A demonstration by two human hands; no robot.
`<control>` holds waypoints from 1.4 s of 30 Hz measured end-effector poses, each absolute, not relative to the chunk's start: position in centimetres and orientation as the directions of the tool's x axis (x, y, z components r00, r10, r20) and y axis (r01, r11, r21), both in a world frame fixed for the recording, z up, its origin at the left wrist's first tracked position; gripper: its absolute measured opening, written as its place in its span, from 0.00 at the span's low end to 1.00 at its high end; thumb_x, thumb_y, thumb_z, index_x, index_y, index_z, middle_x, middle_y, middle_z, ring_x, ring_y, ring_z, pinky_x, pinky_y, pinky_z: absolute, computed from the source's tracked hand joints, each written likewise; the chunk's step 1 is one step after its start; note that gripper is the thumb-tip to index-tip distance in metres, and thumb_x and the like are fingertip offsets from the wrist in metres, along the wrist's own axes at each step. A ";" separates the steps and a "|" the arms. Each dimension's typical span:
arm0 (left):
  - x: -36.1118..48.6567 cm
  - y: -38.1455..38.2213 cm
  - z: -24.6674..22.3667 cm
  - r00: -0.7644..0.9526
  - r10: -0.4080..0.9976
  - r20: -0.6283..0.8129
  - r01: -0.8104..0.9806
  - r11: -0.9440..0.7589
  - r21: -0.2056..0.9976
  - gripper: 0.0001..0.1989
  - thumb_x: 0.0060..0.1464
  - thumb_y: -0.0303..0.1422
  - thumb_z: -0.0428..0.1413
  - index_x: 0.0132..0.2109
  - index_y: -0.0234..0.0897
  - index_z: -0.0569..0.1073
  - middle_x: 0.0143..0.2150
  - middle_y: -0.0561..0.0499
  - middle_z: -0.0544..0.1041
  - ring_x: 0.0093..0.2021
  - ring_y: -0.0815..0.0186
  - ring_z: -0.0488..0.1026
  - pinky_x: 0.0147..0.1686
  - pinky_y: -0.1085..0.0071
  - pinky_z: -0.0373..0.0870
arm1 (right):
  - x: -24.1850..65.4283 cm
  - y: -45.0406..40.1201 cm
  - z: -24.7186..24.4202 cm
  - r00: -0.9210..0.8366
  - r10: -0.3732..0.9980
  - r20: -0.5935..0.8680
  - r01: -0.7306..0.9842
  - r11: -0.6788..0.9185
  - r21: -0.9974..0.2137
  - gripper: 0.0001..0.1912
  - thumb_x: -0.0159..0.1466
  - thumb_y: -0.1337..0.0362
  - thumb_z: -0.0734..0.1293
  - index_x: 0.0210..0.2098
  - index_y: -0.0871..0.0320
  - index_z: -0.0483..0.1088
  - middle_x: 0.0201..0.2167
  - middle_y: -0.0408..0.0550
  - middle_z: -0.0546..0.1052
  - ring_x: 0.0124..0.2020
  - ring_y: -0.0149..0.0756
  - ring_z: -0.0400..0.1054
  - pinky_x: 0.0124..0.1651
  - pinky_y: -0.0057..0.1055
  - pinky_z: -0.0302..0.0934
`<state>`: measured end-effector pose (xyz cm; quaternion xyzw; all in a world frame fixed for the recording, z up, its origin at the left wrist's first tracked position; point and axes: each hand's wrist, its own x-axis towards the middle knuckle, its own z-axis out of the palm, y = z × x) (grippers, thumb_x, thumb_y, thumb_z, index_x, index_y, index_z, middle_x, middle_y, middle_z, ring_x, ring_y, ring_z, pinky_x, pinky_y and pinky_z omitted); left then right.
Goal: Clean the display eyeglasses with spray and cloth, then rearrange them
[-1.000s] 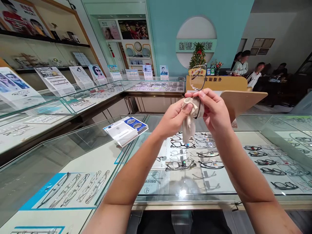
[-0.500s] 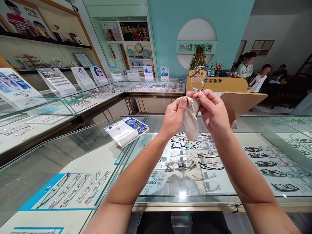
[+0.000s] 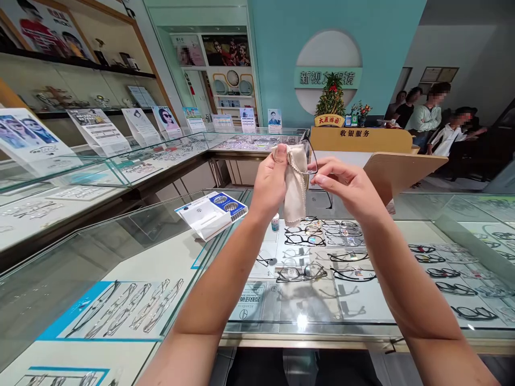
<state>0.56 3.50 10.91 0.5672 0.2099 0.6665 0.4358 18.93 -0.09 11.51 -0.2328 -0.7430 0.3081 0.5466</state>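
Note:
My left hand (image 3: 270, 179) is closed on a cream cleaning cloth (image 3: 295, 195) with a scalloped edge, its thumb on top. The cloth hangs below my fingers and covers much of a pair of eyeglasses. A thin dark temple of the eyeglasses (image 3: 315, 155) sticks out to the right of the cloth. My right hand (image 3: 344, 185) has its thumb and fingertips at the frame beside the cloth, closed on its edge. The lenses are mostly hidden. Both hands are raised above a glass display case (image 3: 249, 327).
Rows of eyeglasses (image 3: 301, 272) lie inside the case. On its glass top stand a blue and white folded card (image 3: 213, 214) and a small white bottle (image 3: 275, 222). Further counters run along the left. A wooden reception desk (image 3: 358, 140) and several people are at the back right.
The eyeglasses have been turned: the clear lens that stood up above my hands now no longer shows, and a dark temple does. My left hand and the cloth moved left; my right hand's fingers have spread somewhat.

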 end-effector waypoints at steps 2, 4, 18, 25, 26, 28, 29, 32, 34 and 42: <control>0.4 3.3 11.0 0.046 0.807 0.588 -0.335 -0.542 0.770 0.27 0.60 0.61 0.61 0.38 0.39 0.74 0.29 0.52 0.77 0.28 0.69 0.75 0.28 0.72 0.72 | 18.8 0.1 11.3 -0.314 0.703 0.639 0.007 0.674 -0.738 0.09 0.67 0.54 0.77 0.35 0.51 0.83 0.50 0.49 0.78 0.54 0.41 0.72 0.59 0.42 0.65; 0.2 3.2 11.1 0.073 0.796 0.601 -0.328 -0.550 0.768 0.27 0.59 0.61 0.62 0.36 0.39 0.74 0.29 0.52 0.77 0.27 0.69 0.74 0.27 0.71 0.71 | 18.8 0.2 11.1 -0.307 0.715 0.628 0.004 0.661 -0.750 0.09 0.67 0.54 0.77 0.34 0.51 0.82 0.48 0.48 0.78 0.52 0.40 0.73 0.59 0.41 0.65; -0.5 3.3 11.5 -0.018 0.810 0.586 -0.226 -0.575 0.787 0.30 0.56 0.63 0.63 0.30 0.40 0.72 0.25 0.52 0.73 0.27 0.67 0.70 0.25 0.69 0.65 | 18.9 0.1 11.2 -0.189 0.649 0.737 0.208 0.760 -0.616 0.10 0.69 0.58 0.74 0.31 0.51 0.78 0.42 0.47 0.80 0.49 0.41 0.73 0.58 0.45 0.63; -0.5 3.4 11.8 -0.025 0.784 0.620 -0.266 -0.603 0.752 0.20 0.64 0.49 0.58 0.34 0.38 0.81 0.35 0.47 0.82 0.40 0.60 0.79 0.39 0.67 0.75 | 18.5 -0.3 11.3 -0.166 0.645 0.746 0.240 0.760 -0.604 0.12 0.69 0.56 0.74 0.30 0.52 0.76 0.40 0.46 0.80 0.47 0.41 0.73 0.57 0.44 0.64; -0.5 3.4 11.7 -0.030 0.784 0.621 -0.260 -0.606 0.752 0.17 0.64 0.46 0.59 0.36 0.38 0.83 0.36 0.47 0.83 0.40 0.61 0.79 0.40 0.67 0.75 | 18.5 -0.3 11.3 -0.175 0.646 0.743 0.232 0.760 -0.607 0.12 0.69 0.55 0.74 0.30 0.52 0.76 0.39 0.47 0.80 0.46 0.41 0.72 0.56 0.44 0.64; -0.5 3.4 11.5 -0.035 0.788 0.615 -0.242 -0.604 0.759 0.14 0.63 0.44 0.62 0.40 0.38 0.84 0.38 0.48 0.84 0.39 0.64 0.78 0.39 0.69 0.75 | 18.5 -0.2 11.3 -0.197 0.647 0.736 0.209 0.762 -0.613 0.13 0.69 0.54 0.74 0.31 0.52 0.76 0.39 0.47 0.80 0.46 0.41 0.72 0.55 0.44 0.64; -0.5 3.5 11.4 -0.038 0.789 0.614 -0.239 -0.604 0.761 0.13 0.62 0.44 0.64 0.42 0.39 0.84 0.38 0.49 0.84 0.37 0.65 0.78 0.38 0.71 0.74 | 18.5 -0.1 11.3 -0.205 0.647 0.734 0.195 0.762 -0.618 0.13 0.69 0.53 0.74 0.31 0.52 0.76 0.39 0.47 0.80 0.45 0.41 0.72 0.54 0.43 0.63; -0.5 3.7 11.1 -0.025 0.791 0.611 -0.282 -0.592 0.755 0.16 0.58 0.47 0.69 0.44 0.40 0.84 0.40 0.49 0.84 0.36 0.69 0.77 0.37 0.73 0.73 | 18.5 0.1 11.3 -0.211 0.659 0.721 0.140 0.751 -0.645 0.13 0.68 0.52 0.75 0.32 0.51 0.77 0.38 0.47 0.79 0.44 0.40 0.71 0.52 0.42 0.63; -0.5 3.7 11.1 0.032 0.807 0.589 -0.344 -0.545 0.765 0.18 0.55 0.47 0.72 0.44 0.39 0.84 0.42 0.48 0.85 0.37 0.69 0.78 0.38 0.73 0.75 | 18.5 0.2 11.2 -0.219 0.686 0.694 0.083 0.722 -0.687 0.13 0.67 0.51 0.76 0.32 0.51 0.78 0.38 0.46 0.78 0.43 0.39 0.70 0.50 0.40 0.64; -0.5 3.3 11.4 0.297 0.824 0.483 -0.441 -0.330 0.835 0.21 0.45 0.39 0.77 0.44 0.37 0.82 0.39 0.50 0.85 0.35 0.70 0.80 0.38 0.73 0.78 | 18.7 0.6 11.1 -0.288 0.785 0.548 -0.073 0.553 -0.830 0.15 0.63 0.49 0.78 0.32 0.53 0.78 0.34 0.45 0.77 0.40 0.37 0.69 0.49 0.37 0.64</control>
